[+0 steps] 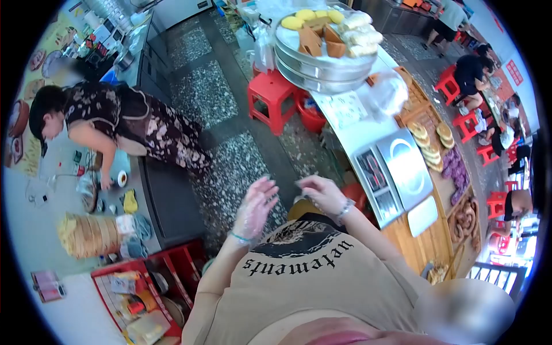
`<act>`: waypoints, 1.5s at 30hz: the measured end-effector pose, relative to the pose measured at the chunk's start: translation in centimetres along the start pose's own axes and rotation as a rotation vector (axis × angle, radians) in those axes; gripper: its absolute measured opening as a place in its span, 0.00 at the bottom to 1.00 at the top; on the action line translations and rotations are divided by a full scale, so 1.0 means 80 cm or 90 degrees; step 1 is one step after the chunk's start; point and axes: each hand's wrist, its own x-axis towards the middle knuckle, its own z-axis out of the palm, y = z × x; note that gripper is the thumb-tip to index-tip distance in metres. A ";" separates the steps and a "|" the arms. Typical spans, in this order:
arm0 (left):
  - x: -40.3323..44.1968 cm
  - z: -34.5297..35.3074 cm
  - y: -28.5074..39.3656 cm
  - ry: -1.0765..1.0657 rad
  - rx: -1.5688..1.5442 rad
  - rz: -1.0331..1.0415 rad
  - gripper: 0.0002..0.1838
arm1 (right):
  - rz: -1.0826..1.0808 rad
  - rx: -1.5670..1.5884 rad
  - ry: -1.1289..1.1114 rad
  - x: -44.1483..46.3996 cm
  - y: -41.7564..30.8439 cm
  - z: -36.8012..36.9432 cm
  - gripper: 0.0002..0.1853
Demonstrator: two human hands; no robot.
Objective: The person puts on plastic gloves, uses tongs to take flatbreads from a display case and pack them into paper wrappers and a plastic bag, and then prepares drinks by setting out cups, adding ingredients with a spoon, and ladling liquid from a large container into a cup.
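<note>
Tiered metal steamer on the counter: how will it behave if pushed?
The steamer is probably stiff, judging by its metal walls. Likely heavy: wide stacked tiers. A jolt might shift the brown wedges on its open top.

I have one long bench (362, 138) down the right side, part white top, part wood. Its far end carries a stack of round metal trays (322, 77). Nearer me, a printed sheet (343, 108) lies flat on the white, then comes the scale (397, 172), with a white board (422, 217) just beside it over the wood. A clear bag (390, 95) sits near the sheet; I can't tell what it rests on. Below, the floor (210, 86) is speckled slabs between dark bands, and a red stool (273, 92) stands there.
</note>
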 end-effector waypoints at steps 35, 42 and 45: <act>1.011 -0.454 0.852 0.111 0.024 0.158 0.15 | -0.084 -0.078 -0.183 1.520 -0.153 0.079 0.20; 1.184 -0.566 1.020 0.319 -0.026 0.258 0.17 | -0.063 0.008 -0.372 1.849 -0.230 0.140 0.19; 1.244 -0.594 1.097 0.349 -0.023 0.322 0.17 | -0.167 -0.058 -0.510 1.977 -0.295 0.191 0.20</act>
